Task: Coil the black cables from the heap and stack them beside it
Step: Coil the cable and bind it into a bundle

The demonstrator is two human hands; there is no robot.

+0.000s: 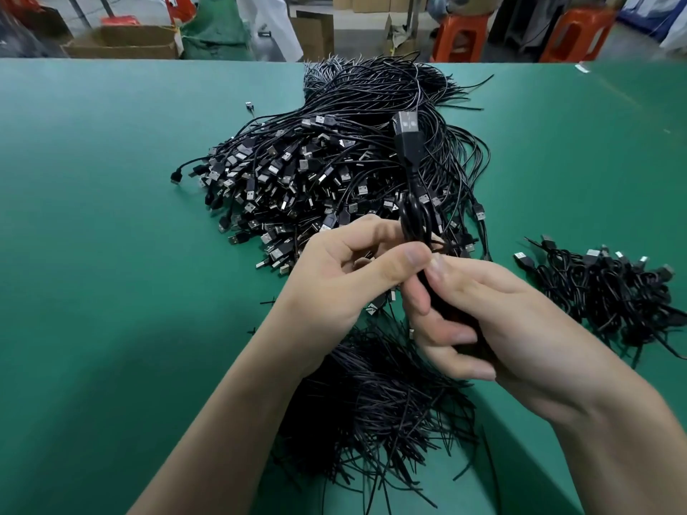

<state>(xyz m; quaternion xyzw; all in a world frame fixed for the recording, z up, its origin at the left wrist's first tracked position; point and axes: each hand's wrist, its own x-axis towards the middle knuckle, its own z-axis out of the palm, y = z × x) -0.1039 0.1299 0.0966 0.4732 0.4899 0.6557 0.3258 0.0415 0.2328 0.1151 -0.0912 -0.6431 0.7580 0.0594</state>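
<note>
Green table (111, 254) — heap (316, 172) behind held cable (409, 150), coiled stack (602, 291) right.

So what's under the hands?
A pile of thin black ties on the green table. The left hand and right hand, gripping the coiled cable, cover part of it.

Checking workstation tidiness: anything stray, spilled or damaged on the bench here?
Minor only. One loose connector lies on the green table, apart from the cable heap. Two short black strands lie strayed left of the strand pile. The held cable looks intact.
</note>
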